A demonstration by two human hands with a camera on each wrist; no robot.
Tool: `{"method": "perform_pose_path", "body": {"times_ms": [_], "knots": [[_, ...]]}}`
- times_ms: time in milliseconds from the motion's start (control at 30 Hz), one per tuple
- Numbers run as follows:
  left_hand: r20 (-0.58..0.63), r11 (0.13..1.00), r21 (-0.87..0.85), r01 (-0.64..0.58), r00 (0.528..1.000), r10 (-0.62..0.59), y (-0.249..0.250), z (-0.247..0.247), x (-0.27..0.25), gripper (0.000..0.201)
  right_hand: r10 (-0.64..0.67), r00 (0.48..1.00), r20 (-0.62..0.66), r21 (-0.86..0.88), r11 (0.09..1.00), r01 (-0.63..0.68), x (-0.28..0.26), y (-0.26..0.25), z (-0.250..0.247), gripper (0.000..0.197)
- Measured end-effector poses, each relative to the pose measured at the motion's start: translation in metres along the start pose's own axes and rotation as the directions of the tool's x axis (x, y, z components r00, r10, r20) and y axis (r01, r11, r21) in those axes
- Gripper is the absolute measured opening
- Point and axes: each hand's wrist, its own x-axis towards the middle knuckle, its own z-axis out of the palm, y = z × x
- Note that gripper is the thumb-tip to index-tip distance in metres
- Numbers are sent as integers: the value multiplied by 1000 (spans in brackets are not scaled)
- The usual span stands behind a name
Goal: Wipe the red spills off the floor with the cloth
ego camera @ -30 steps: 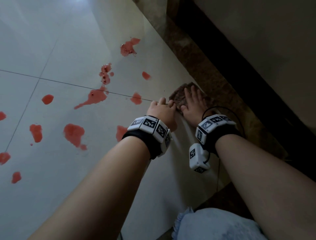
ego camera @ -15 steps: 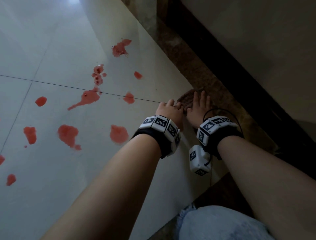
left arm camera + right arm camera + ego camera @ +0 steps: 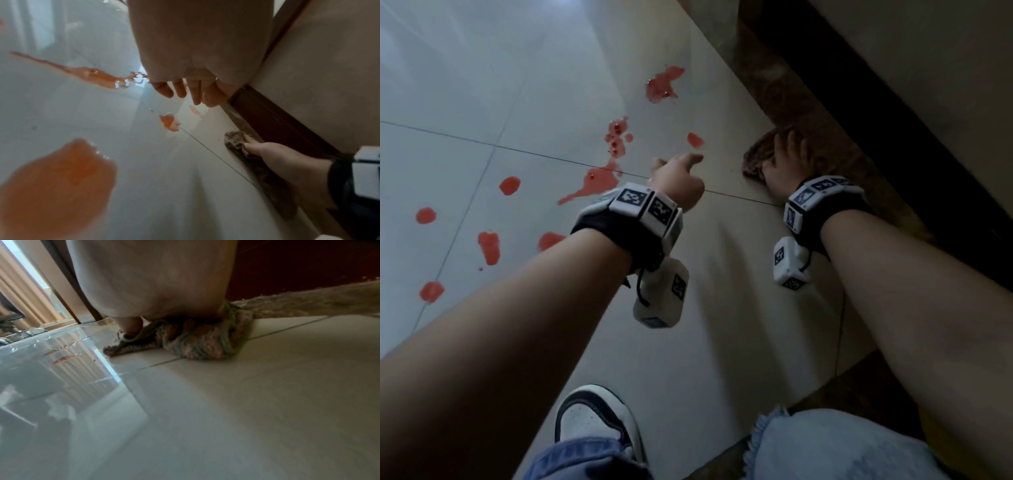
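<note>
The cloth (image 3: 758, 161) lies bunched on the floor (image 3: 722, 308) right at the foot of the dark skirting (image 3: 859, 113), and everything else is easiest placed from it. The right hand (image 3: 786, 164) is flat on top of the cloth, fingers spread and pressing it down rather than curled round it. The left hand (image 3: 678, 178) hangs in the air beside the cloth, out toward the open floor, holding nothing, its fingers loose and hanging down.

As I judge it, the wiping has hardly begun. The red spills (image 3: 599, 183) are all still wet and whole: a small drop (image 3: 695, 139) nearest the cloth, a long streak and a speckled patch farther out, a larger splash (image 3: 662, 85) beyond, and a scatter of blots (image 3: 489, 246) well away from the cloth. The tile just around the cloth looks clean. Nearly the whole job remains, starting with the drop closest by.
</note>
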Motion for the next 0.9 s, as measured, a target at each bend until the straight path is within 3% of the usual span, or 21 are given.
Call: {"method": "perform_pose_path", "body": {"times_ms": [67, 200, 367, 467, 533, 733, 900], "knots": [[-39, 987, -151, 50, 998, -57, -12, 2, -1, 61, -45, 999, 14, -19, 999, 45, 2, -4, -2, 62], [-58, 971, -234, 48, 996, -63, -30, 3, -5, 60, -190, 980, 58, -108, 975, 195, -2, -18, 3, 63], [-124, 999, 33, 15, 992, -11, -44, 3, -23, 67, -304, 940, 157, -146, 934, 326, -17, -38, 18, 64], [-34, 967, 223, -124, 990, 135, -45, 11, -32, 67, -314, 924, 220, -161, 922, 352, -21, -43, 19, 66], [48, 934, 310, -175, 984, 169, -41, 17, -35, 71, -315, 915, 253, -197, 909, 368, -22, -44, 18, 68], [194, 906, 391, -164, 977, 93, -28, 26, -33, 75, -311, 886, 345, -308, 854, 419, -27, -46, 12, 71], [166, 801, 557, -220, 974, 152, -22, 30, -37, 65, -292, 870, 396, -404, 796, 451, -30, -45, 12, 74]]}}
